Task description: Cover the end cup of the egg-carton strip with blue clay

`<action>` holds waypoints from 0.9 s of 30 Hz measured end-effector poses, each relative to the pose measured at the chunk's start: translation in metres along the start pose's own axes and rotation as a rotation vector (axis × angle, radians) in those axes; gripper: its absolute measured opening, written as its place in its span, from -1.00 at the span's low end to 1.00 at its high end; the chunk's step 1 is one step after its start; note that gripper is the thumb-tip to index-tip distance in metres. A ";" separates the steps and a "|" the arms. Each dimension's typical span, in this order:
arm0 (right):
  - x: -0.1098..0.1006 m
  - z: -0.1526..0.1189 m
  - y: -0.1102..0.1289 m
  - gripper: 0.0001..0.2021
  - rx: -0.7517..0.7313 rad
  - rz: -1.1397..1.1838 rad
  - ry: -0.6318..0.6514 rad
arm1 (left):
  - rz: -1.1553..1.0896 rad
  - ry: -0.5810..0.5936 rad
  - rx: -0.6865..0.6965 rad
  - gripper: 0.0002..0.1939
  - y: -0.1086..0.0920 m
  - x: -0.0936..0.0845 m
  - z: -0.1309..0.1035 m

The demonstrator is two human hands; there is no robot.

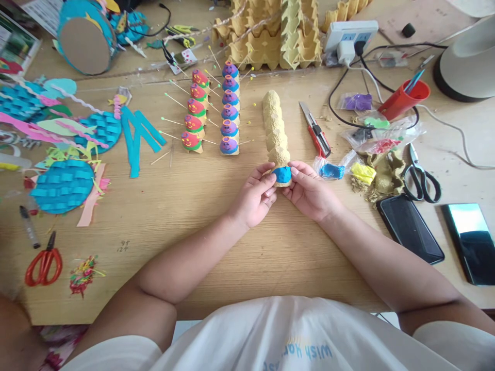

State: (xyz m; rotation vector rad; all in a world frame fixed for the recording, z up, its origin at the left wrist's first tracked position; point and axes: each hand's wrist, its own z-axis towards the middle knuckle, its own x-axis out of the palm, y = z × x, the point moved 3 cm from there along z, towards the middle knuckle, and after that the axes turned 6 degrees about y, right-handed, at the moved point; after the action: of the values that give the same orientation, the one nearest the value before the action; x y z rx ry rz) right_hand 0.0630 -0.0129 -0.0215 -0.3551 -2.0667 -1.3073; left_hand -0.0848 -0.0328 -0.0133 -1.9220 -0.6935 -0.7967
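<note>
A bare egg-carton strip (pixel 274 123) of several humps lies lengthwise in front of me. A patch of blue clay (pixel 283 175) covers the face of its nearest hump. My left hand (pixel 256 195) pinches that hump from the left, thumb at the clay's edge. From the other side, my right hand (pixel 309 194) grips the same end, its thumb and forefinger against the clay. To the left stand two painted-looking strips with pins stuck in: a red and green egg-carton strip (pixel 196 111) and a purple and blue egg-carton strip (pixel 230 114).
Right of the strip lie a utility knife (pixel 316 131), blue clay in a wrapper (pixel 332 170), yellow clay (pixel 363 173), black scissors (pixel 419 178) and two phones. Red scissors (pixel 44 263) and woven blue paper fish (pixel 64 185) are at left. Egg trays (pixel 255 49) stand behind.
</note>
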 end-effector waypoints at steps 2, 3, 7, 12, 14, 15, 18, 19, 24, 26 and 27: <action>0.000 0.000 0.000 -0.71 -0.006 -0.013 0.009 | 0.004 -0.003 0.000 -0.76 0.000 0.000 0.000; 0.000 0.000 0.000 -0.71 -0.011 -0.021 0.014 | 0.006 -0.005 0.001 -0.76 0.000 0.000 0.000; 0.001 0.000 -0.002 -0.71 -0.049 -0.058 0.008 | 0.006 -0.013 -0.003 -0.77 0.000 0.000 0.000; 0.001 0.000 -0.005 -0.66 -0.101 -0.071 -0.042 | -0.019 -0.012 0.000 -0.78 -0.001 0.001 0.000; 0.002 0.000 -0.005 -0.63 -0.095 -0.066 -0.056 | -0.023 -0.019 -0.001 -0.78 -0.001 0.001 0.000; 0.002 0.000 -0.005 -0.62 -0.084 -0.069 -0.061 | -0.021 -0.022 -0.003 -0.78 -0.001 0.001 0.000; 0.002 -0.001 -0.004 -0.60 -0.058 -0.078 -0.062 | -0.006 -0.021 -0.001 -0.78 0.000 0.000 0.000; 0.003 -0.001 -0.004 -0.61 -0.059 -0.072 -0.056 | -0.002 -0.015 0.001 -0.78 0.000 0.000 0.000; 0.004 -0.003 -0.002 -0.59 -0.045 0.007 -0.017 | -0.004 0.031 0.019 -0.77 0.001 -0.001 0.001; 0.004 -0.002 -0.002 -0.59 -0.040 0.032 -0.012 | -0.004 0.038 0.020 -0.77 0.001 0.000 0.000; 0.003 -0.001 -0.002 -0.59 -0.040 0.041 -0.010 | -0.002 0.038 0.019 -0.78 0.001 0.000 0.000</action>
State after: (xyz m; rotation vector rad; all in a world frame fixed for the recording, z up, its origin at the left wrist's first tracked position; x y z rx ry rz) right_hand 0.0598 -0.0154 -0.0206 -0.4197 -2.0331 -1.3264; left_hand -0.0838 -0.0337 -0.0138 -1.8847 -0.6783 -0.8232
